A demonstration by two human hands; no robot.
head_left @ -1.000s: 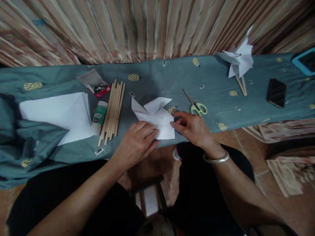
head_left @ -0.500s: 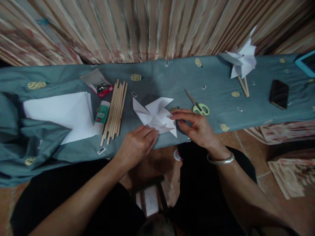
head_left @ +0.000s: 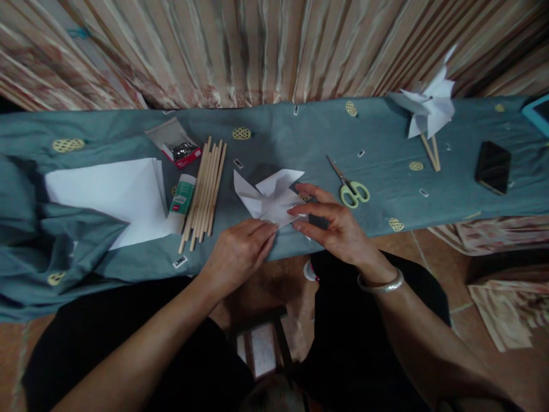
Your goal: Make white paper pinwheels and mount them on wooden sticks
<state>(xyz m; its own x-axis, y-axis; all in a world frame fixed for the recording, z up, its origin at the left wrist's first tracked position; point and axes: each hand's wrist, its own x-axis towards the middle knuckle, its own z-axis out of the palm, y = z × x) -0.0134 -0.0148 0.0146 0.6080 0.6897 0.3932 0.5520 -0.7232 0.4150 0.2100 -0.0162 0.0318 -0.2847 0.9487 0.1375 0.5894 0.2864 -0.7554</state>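
A white paper pinwheel (head_left: 274, 197) with folded blades lies near the table's front edge. My left hand (head_left: 240, 246) presses its closed fingers on the pinwheel's near side, gripping the paper there. On the right side, my right hand (head_left: 332, 223) has its fingers spread, with the fingertips at the paper's right blades. Whether those fingertips grip the paper I cannot make out; the hand looks open. Just beyond the right hand lie scissors (head_left: 354, 193) with light green handles, their blades pointing away to the left.
To the left are wooden sticks (head_left: 203, 194), a glue stick (head_left: 180, 197), an open box of metal pins (head_left: 184, 150) and white paper sheets (head_left: 103, 189). At the right lie finished pinwheels (head_left: 431, 109) on sticks, a black phone (head_left: 493, 167) and a blue-edged tablet (head_left: 538, 114).
My right hand has moved slightly left and down over the pinwheel's right blades, and its fingers have spread. My left hand stays on the near side. The view has shifted a little.
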